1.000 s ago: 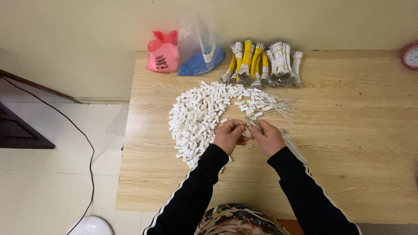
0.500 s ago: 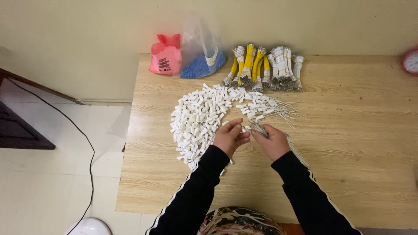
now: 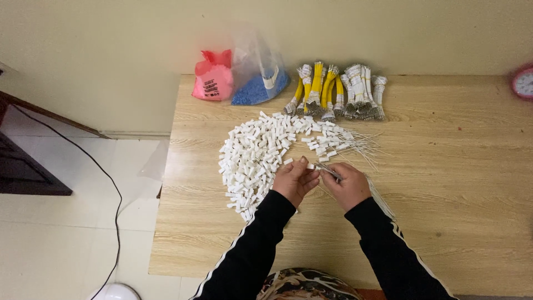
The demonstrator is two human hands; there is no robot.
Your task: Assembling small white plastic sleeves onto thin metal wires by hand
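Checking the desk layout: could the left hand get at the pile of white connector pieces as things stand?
Probably yes: the left hand sits at the edge of the pile of white connector pieces, with nothing between them, though its fingers pinch one small white piece.

Wall (image 3: 139, 44): plain cream, evenly lit. Table (image 3: 455, 222): light wood grain, pushed against the wall. Floor (image 3: 55, 239): pale glossy tiles, left of the table. Cable (image 3: 114, 191): black, trailing across the tiles. Dark furniture (image 3: 22, 166): at the left edge, partly cut off. White round object (image 3: 114, 293): on the floor, bottom edge.
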